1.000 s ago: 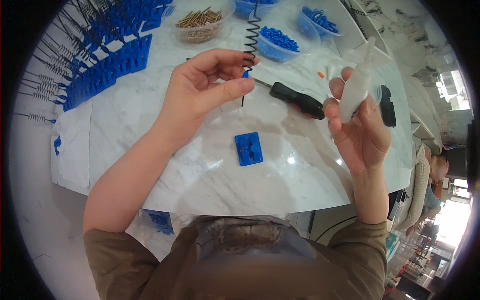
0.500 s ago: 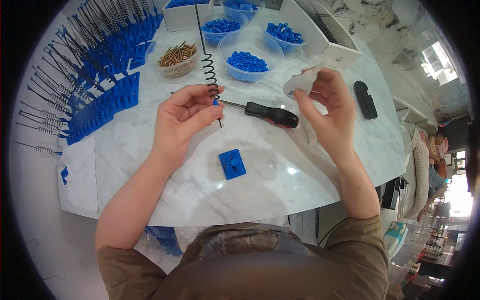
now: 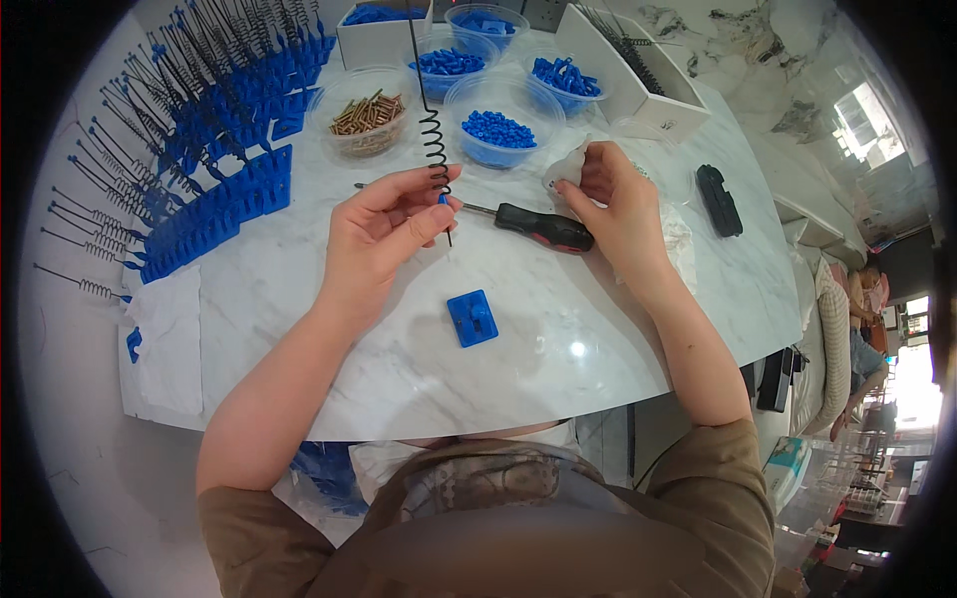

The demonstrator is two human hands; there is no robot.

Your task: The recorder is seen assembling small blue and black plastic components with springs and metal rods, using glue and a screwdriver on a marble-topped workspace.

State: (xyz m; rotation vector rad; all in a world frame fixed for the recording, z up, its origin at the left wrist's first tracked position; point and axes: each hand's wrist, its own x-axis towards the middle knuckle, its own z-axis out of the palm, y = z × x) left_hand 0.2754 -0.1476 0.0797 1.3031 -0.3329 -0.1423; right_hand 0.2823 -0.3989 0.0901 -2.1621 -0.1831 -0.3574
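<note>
My left hand pinches the lower end of an upright black coiled spring wire. A small blue plastic piece sits on the wire at my fingertips, and the straight wire end sticks out below. Between thumb and fingers of my right hand is a small whitish translucent object; its exact kind is unclear. Under my hands lies a screwdriver with a black and red handle, its shaft passing behind my left fingers. A square blue plastic block rests nearer to me on the marble-patterned table.
Clear tubs hold brass-coloured screws, small blue pieces and longer blue parts. Finished-looking coil wires stand in blue racks at left. A white box holds black springs. A black tool lies right; white tissue lies left.
My right hand has come left, closer to my left hand, and the whitish object has turned in its fingers. My left hand keeps its pinch on the spring wire. The view has shifted slightly.
</note>
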